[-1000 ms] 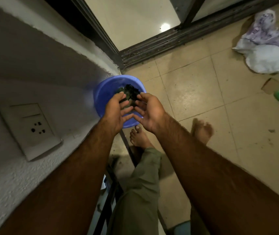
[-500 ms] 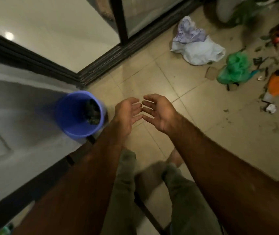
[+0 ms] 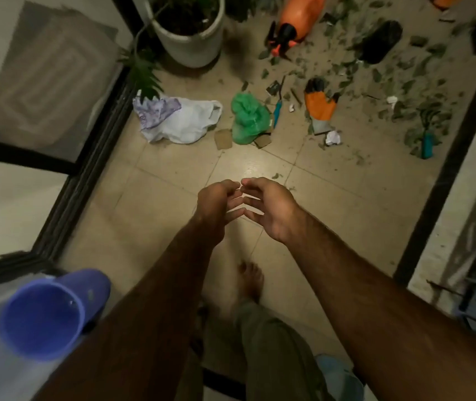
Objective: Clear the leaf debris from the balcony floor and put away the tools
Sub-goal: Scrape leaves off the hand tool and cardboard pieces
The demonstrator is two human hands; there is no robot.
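Left hand [image 3: 216,204]: out over bare tile, grip slack, fingers loosely curved, holding nothing.
Right hand [image 3: 273,211]: just beside the left, fingertips nearly meeting, grip equally slack and empty.
Leaf debris [image 3: 404,73]: strewn thick across the far right of the balcony floor [image 3: 173,221], well apart from both hands; a few stray bits just beyond the fingertips.
Blue bucket [image 3: 45,314]: perched on a ledge at lower left, beside the left forearm, far from the leaves; inside too blurred to judge.
Tools: orange sprayer [image 3: 297,21] on its side, orange glove [image 3: 319,107] flat on the tile, blue-handled tool [image 3: 277,111] beside the green bag [image 3: 250,118], teal-handled tool [image 3: 427,141] half buried in leaves.
Risk, bucket: easily tipped off the ledge by a careless swing of the left forearm.
Risk, carrying: long gap between leaves and bucket, so loose handfuls apt to shed along the way.
Risk, buried tool: easy to scoop up unseen with bare fingers, with a possible nick or a tool thrown out with the leaves.
Risk, bare foot [image 3: 250,280]: unprotected near clutter; liable to slip on the bags or tread on a tool.
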